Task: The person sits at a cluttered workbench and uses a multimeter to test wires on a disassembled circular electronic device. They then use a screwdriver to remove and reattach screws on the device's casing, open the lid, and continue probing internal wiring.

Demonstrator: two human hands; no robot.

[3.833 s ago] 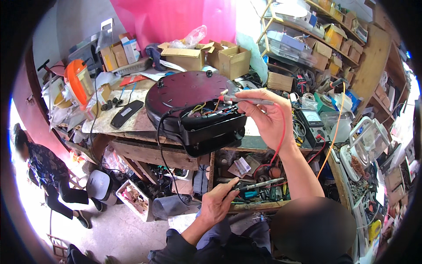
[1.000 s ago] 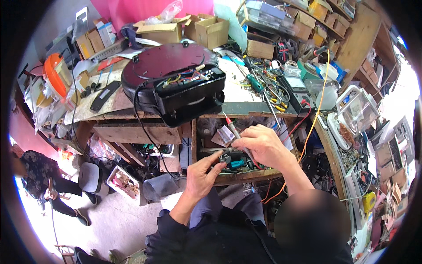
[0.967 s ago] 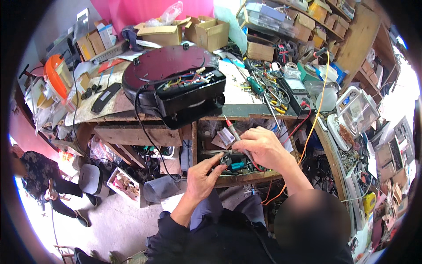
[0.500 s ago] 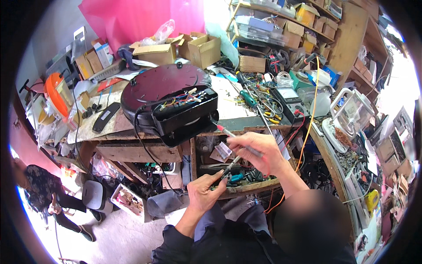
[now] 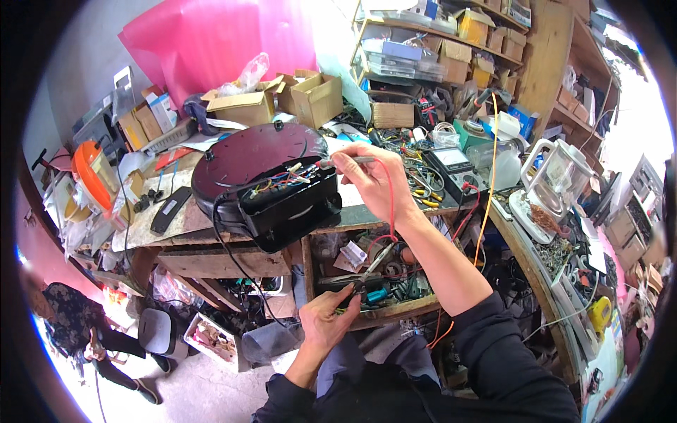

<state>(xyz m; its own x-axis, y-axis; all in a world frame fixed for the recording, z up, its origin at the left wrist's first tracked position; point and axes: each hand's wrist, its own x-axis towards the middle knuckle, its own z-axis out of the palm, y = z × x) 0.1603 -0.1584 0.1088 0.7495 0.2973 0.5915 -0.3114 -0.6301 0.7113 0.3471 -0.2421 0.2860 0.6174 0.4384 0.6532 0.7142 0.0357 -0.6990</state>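
Observation:
A round dark-red appliance [image 5: 250, 158] lies on the bench with its black housing [image 5: 293, 215] open, showing loose coloured wires [image 5: 285, 180]. My right hand [image 5: 377, 176] grips a meter probe [image 5: 356, 161] with a red lead [image 5: 392, 204], its tip at the wires; whether it touches metal, I cannot tell. Lower down, in front of the open drawer, my left hand [image 5: 328, 319] is closed around the lower end of a slim pale probe [image 5: 379, 259]. Something small and dark is also at those fingertips, too small to make out. The appliance's black cord [image 5: 243, 264] runs down toward my left hand.
An analogue multimeter [image 5: 450, 161] stands right of the appliance among hand tools. Below lies a cluttered drawer [image 5: 395, 310]. An orange cord [image 5: 488, 190] hangs at the right, near a glass jug [image 5: 564, 173]. Cardboard boxes [image 5: 317, 97] line the back. Another person [image 5: 77, 321] is at the left.
My right hand has moved up and away from my left, bringing the red-lead probe to the appliance's wires. My left hand stays low with its grip. The view has shifted slightly.

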